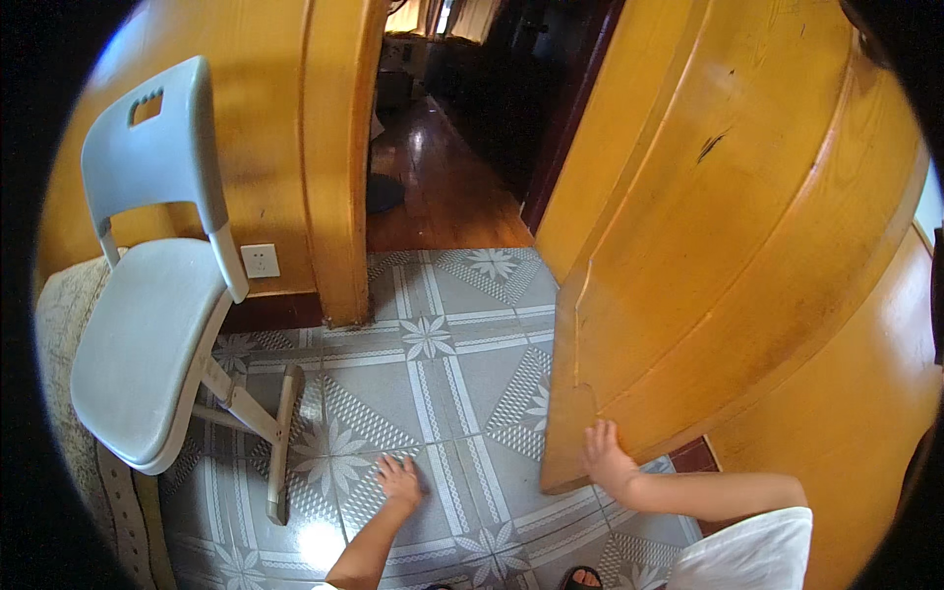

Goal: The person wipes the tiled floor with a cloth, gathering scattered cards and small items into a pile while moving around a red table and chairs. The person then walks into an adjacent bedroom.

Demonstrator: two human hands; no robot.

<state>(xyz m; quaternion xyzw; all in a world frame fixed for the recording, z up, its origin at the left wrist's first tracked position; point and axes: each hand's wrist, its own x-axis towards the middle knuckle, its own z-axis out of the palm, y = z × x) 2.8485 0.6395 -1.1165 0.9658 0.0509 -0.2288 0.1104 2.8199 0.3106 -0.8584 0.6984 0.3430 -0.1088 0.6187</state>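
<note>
My right hand (609, 459) rests with its fingers against the lower part of a yellow-brown wooden door (664, 295), near its free edge. The door stands ajar, at an angle to the doorway. Over the patterned grey tile floor (457, 391) my left hand (399, 481) is held with its fingers spread and nothing in it. To the left of that hand stands a pale plastic chair (144, 346) with a metal foot bar. The sandaled foot (584, 578) of the wearer shows at the bottom edge.
Beyond the doorway lies a dim room with a reddish wooden floor (442, 214). A wall socket (260, 260) sits on the wood-panelled wall (265, 147) behind the chair. A fabric-covered piece (63, 324), perhaps a sofa, is at the far left.
</note>
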